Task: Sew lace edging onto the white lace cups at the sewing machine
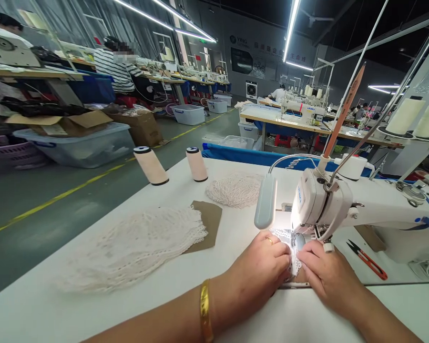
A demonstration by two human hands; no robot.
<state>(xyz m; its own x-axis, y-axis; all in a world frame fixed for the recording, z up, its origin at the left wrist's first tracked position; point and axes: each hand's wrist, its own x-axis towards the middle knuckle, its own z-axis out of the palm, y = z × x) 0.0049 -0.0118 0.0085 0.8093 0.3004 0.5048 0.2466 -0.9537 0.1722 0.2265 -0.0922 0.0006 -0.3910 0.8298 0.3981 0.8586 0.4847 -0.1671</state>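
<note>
A strip of white eyelet lace [295,259] lies under the needle area of a white sewing machine [303,202], lit brightly from above. My left hand [259,264] is closed, its curled fingers pressing and gripping the lace on the left side. On the opposite side, my right hand [331,278] pinches the lace edge between thumb and fingers, close to the presser foot. The fingertips are partly hidden by the cloth and machine head. Orange-handled thread snips [368,259] rest on the table to the right of my right hand.
A stack of pale lace pieces [139,247] lies left, partly over brown card [211,224]. Behind are another lace pile [236,190] and two thread cones [153,166]. A grey lamp [265,202] hangs beside the machine head. Other people sit at machines across the aisle.
</note>
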